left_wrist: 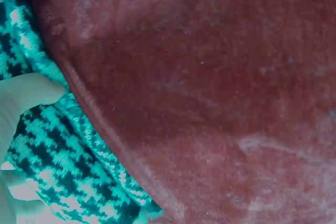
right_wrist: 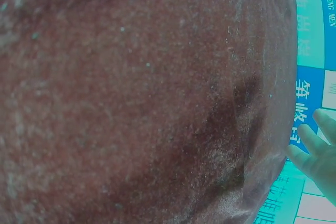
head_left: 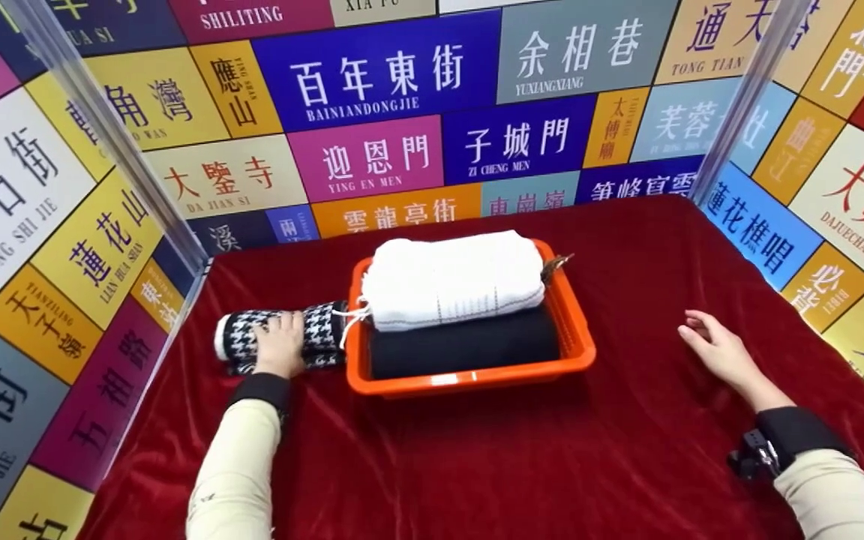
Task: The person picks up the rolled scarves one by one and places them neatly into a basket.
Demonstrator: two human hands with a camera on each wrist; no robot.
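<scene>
My left hand (head_left: 280,346) grips a rolled black-and-white houndstooth scarf (head_left: 319,337) from above, its fingers over the roll. In the left wrist view the thumb lies across the knitted scarf (left_wrist: 68,156). The scarf lies against the left side of an orange basket (head_left: 357,386). A white rolled cloth (head_left: 454,277) with tassels sits in the basket, on top of a black roll (head_left: 466,345). Off to the right, my right hand (head_left: 721,349) hovers with relaxed fingers and holds nothing; in the right wrist view this hand (right_wrist: 317,156) shows at the edge.
A dark red velvet cloth (head_left: 477,465) covers the table. Walls of coloured panels with lettering (head_left: 379,67) enclose the back and both sides, with clear corner posts (head_left: 751,97). A small brown item (head_left: 558,264) sticks out at the basket's right rim.
</scene>
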